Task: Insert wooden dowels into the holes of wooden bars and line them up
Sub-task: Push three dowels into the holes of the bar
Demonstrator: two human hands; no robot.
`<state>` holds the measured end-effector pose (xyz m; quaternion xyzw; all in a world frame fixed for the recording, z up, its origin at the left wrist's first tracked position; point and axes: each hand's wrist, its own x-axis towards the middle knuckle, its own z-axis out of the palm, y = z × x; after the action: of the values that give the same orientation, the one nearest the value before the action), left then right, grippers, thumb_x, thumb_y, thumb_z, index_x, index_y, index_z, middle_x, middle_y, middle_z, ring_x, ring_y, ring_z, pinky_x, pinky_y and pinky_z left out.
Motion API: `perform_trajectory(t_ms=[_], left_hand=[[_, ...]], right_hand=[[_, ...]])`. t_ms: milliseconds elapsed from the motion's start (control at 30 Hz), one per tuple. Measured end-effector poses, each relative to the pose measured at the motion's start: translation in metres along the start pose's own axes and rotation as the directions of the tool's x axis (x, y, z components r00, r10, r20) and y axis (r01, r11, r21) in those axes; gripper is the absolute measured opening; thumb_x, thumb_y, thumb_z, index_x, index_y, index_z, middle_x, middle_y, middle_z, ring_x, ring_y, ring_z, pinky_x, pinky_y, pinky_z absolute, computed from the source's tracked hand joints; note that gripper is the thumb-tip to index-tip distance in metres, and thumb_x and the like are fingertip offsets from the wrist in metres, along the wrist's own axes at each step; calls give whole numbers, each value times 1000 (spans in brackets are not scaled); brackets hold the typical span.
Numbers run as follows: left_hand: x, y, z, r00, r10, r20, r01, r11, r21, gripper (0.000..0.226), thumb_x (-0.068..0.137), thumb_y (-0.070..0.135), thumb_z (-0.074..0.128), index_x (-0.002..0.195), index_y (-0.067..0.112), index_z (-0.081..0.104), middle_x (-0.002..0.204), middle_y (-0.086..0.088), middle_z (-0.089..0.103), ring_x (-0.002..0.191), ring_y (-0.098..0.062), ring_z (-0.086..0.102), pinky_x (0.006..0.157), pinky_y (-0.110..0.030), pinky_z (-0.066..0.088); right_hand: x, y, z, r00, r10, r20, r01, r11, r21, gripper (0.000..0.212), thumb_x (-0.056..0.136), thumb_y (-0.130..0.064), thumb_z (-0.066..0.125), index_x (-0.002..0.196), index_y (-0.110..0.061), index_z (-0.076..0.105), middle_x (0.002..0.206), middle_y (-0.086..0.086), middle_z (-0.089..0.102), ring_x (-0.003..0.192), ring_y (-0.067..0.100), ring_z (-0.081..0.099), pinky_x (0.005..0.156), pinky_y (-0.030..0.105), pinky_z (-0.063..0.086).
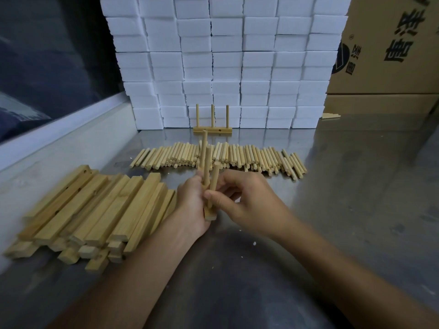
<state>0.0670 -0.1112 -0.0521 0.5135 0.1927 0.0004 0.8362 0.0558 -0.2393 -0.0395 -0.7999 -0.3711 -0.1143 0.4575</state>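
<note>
My left hand grips a wooden bar held end-on above the metal table, with two dowels standing up from it. My right hand pinches a third dowel near its lower end, right at the bar. A finished bar with three upright dowels stands at the back of the table. Loose dowels lie in a long row across the middle. A pile of bare wooden bars lies to the left.
A wall of stacked white foam blocks rises behind the finished piece. Brown cardboard boxes stand at the back right. A raised ledge runs along the table's left side. The steel tabletop stretches to the right.
</note>
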Motion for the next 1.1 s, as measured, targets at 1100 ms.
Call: perform_trajectory(t_ms=[1100], left_hand=[[9,0,1,992,-51,-119,31,986,-165,37,104,38,38,94,7,55,87,-17,61,82,-32,65,74,-45,61]], right_hand=[[-7,1,11,970,243,10,-236,953,-191,16,85,-36,71,92,-25,62,84,-9,68,74,7,64,71,32,57]])
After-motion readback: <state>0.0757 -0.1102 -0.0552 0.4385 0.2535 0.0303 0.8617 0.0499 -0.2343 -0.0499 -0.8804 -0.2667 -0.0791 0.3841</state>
